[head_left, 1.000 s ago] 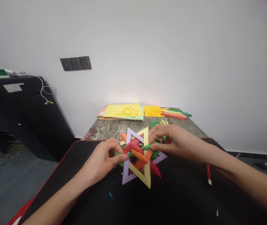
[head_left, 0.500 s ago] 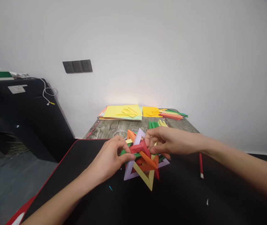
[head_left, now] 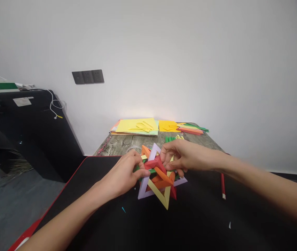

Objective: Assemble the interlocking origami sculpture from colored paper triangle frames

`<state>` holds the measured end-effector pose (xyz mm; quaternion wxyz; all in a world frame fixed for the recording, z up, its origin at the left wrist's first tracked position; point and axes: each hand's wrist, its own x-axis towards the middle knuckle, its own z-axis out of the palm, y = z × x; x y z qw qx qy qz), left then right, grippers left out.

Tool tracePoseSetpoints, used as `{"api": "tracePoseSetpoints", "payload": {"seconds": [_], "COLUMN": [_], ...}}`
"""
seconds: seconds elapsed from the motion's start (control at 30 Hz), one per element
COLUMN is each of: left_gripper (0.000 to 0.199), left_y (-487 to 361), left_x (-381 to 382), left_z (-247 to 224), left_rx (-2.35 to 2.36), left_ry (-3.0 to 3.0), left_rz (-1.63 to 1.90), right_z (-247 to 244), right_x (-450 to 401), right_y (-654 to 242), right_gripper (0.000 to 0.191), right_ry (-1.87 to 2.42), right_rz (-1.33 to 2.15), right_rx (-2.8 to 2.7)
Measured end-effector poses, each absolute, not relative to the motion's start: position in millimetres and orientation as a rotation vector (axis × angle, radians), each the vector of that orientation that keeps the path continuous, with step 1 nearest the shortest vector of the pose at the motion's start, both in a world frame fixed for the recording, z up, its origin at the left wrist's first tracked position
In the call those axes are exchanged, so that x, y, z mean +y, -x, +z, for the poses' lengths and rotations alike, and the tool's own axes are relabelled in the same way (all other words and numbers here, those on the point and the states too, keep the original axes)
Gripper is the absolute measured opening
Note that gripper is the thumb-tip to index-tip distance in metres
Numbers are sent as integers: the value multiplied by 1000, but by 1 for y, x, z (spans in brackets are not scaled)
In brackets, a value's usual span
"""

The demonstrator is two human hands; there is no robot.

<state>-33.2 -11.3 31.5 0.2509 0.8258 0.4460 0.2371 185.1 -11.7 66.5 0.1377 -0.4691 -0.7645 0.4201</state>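
"Where's the multicoloured, star-pointed, folded-paper model (head_left: 164, 177)?"
"Between the left hand (head_left: 127, 172) and right hand (head_left: 185, 155)."
"And the grip?"
"The left pinches its left side; the right is clamped on its upper right part."

The star (head_left: 164, 177), an openwork of interlocked folded-paper frames in lilac, pale yellow, red, orange and green, is held between the left hand (head_left: 127, 171) and right hand (head_left: 183, 154) over the black desk (head_left: 185, 223), a pale yellow corner pointing nearward.
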Motion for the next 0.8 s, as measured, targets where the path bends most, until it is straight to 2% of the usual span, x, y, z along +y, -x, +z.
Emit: {"api": "tracePoseSetpoints", "payload": {"seconds": [0.2, 0.8], "left_gripper": [19, 23], "left_y": [34, 40], "left_x": [-9, -2], "left_z": [34, 31], "left_rx": [1234, 1236], "left_ry": [-2217, -2100], "left_rz": [598, 598], "right_z": [69, 64], "right_x": [-12, -3], "right_y": [-183, -184], "right_gripper": [21, 23], "right_ry": [1360, 1374], "right_rz": [1145, 1309], "right_rx": [-2304, -2217]}}
